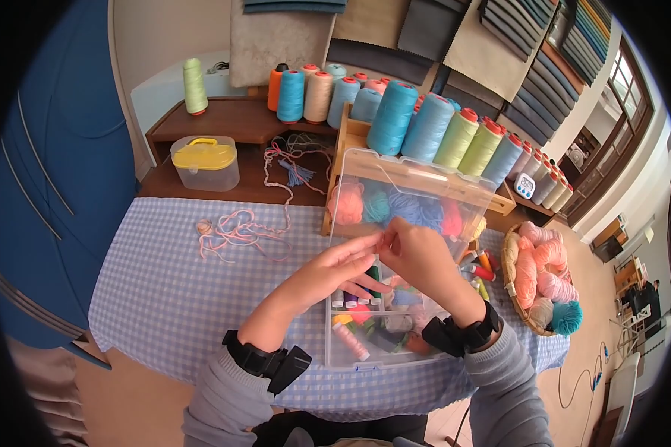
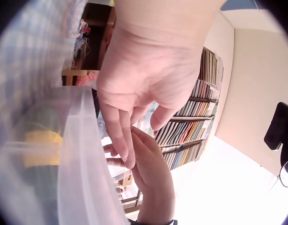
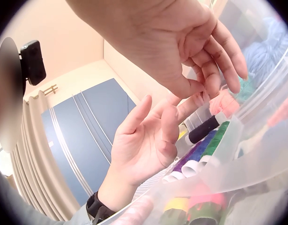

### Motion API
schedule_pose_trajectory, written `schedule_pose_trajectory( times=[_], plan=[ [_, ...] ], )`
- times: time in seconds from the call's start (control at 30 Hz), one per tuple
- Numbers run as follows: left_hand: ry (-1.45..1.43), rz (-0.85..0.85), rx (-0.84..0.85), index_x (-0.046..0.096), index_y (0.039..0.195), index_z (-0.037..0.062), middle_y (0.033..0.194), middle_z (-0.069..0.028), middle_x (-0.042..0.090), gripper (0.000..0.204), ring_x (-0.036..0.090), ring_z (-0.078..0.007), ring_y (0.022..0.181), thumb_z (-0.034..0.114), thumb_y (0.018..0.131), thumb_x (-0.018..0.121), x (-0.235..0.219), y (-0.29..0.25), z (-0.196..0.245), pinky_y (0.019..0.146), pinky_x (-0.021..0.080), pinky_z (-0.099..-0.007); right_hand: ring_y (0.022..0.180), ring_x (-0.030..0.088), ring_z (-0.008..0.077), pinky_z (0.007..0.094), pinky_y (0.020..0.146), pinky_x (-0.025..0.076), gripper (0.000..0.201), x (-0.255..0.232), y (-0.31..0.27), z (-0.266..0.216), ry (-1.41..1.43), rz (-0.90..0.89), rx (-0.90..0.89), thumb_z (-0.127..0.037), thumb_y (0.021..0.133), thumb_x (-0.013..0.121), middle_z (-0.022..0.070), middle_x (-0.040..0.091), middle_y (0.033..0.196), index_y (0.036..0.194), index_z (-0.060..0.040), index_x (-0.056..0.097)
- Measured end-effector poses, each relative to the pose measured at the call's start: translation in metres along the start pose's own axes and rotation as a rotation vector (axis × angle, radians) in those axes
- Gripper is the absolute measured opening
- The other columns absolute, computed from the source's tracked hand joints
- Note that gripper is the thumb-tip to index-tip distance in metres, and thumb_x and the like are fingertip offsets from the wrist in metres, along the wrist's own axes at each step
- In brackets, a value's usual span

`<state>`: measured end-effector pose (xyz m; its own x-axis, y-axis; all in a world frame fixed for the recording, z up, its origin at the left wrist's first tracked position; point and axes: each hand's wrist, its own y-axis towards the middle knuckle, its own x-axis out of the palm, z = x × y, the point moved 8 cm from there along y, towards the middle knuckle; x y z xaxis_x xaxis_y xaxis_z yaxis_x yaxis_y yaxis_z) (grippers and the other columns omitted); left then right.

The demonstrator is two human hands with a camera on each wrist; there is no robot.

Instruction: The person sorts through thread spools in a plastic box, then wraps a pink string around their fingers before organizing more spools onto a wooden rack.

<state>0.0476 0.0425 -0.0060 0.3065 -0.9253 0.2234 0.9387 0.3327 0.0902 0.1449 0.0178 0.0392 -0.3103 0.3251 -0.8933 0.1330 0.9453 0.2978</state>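
Both hands meet above a clear plastic box (image 1: 337, 339) whose lid is raised. The left hand (image 1: 335, 268) has its fingers extended and relaxed, some of them low over the thread spools. Curled at the fingers, the right hand (image 1: 417, 249) brings its thumb and fingertips together by a left fingertip. In the right wrist view the right hand (image 3: 186, 51) lies above the left hand (image 3: 144, 145); nothing can be made out between the fingers. Near them in the box are a black spool (image 3: 205, 129) and a green spool (image 3: 218, 139). A pink spool (image 1: 350, 341) lies in a front compartment.
Tangled yarn (image 1: 238, 232) lies on the checked cloth (image 1: 156, 276), left of the box. A basket of yarn (image 1: 508, 276) stands at its right. Behind are a rack with large cones (image 1: 391, 119) and a yellow-lidded container (image 1: 207, 175).
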Motion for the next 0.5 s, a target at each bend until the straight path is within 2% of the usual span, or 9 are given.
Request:
schedule_pose_trajectory(
  times=[0.13,0.23,0.37,0.5],
  plan=[
    [0.001,0.047,0.002,0.030,0.134,0.0055,0.127,-0.0110,0.044,0.046,0.063,-0.0230,0.090,0.026,0.094,0.036,-0.004,0.000,-0.002,0.075,0.050,-0.0275,0.059,0.059,0.0295,0.0364,0.054,0.046,0.018,-0.001,0.000,-0.002,0.006,-0.019,0.028,-0.012,0.071,0.062,0.0137,0.059,0.063,0.080,-0.0002,0.052],
    [0.013,0.036,-0.014,0.031,0.134,0.0057,0.127,-0.0110,0.044,0.045,0.063,-0.0232,0.088,0.026,0.094,0.035,-0.002,-0.001,0.000,0.075,0.050,-0.0274,0.055,0.058,0.0313,0.0391,0.050,0.045,0.017,-0.003,0.000,-0.006,0.002,0.054,-0.048,-0.017,0.075,0.059,0.0131,0.057,0.057,0.076,-0.0013,0.051],
    [0.020,0.033,-0.018,0.032,0.134,0.0063,0.126,-0.0106,0.045,0.044,0.063,-0.0234,0.088,0.025,0.094,0.035,-0.003,-0.001,-0.001,0.075,0.050,-0.0271,0.055,0.058,0.0320,0.0393,0.051,0.045,0.017,-0.003,0.001,-0.005,-0.008,0.052,-0.046,-0.016,0.075,0.060,0.0138,0.057,0.057,0.076,-0.0012,0.051],
    [0.041,0.106,-0.004,0.029,0.135,0.0074,0.120,-0.0137,0.050,0.045,0.063,-0.0240,0.087,0.021,0.094,0.037,-0.013,-0.001,-0.005,0.075,0.050,-0.0278,0.056,0.058,0.0320,0.0396,0.052,0.045,0.017,0.001,-0.001,-0.009,0.031,0.006,-0.011,-0.016,0.074,0.060,0.0143,0.057,0.058,0.077,-0.0010,0.051]
  ],
)
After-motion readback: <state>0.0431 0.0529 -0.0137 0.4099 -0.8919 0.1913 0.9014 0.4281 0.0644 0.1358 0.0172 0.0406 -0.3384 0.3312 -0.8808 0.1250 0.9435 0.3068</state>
